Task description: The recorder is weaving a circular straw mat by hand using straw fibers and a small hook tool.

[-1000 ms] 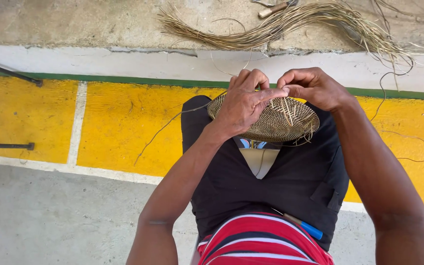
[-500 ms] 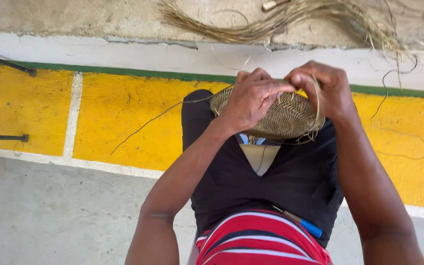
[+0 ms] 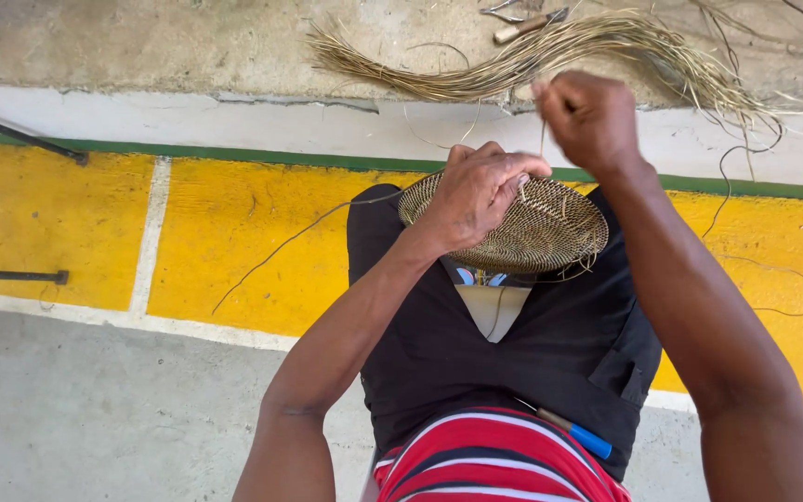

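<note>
- Woven disc (image 3: 522, 232): tan-brown, a fine coiled weave of light and dark flecks.
- Fibre bundle (image 3: 550, 56): pale straw, going olive at the loose ends.
- Trousers (image 3: 476, 353): plain black.
- Shirt (image 3: 494, 460): red with white and dark blue stripes.
- Pen-like tool (image 3: 576, 433): blue with a tan end.
- Floor (image 3: 234, 242): bright yellow panels with white lines, a green strip above them, grey concrete beyond.

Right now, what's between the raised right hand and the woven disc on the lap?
In the head view, a thin fibre strand runs down from the right hand to the woven disc, where the left hand grips its edge.
</note>
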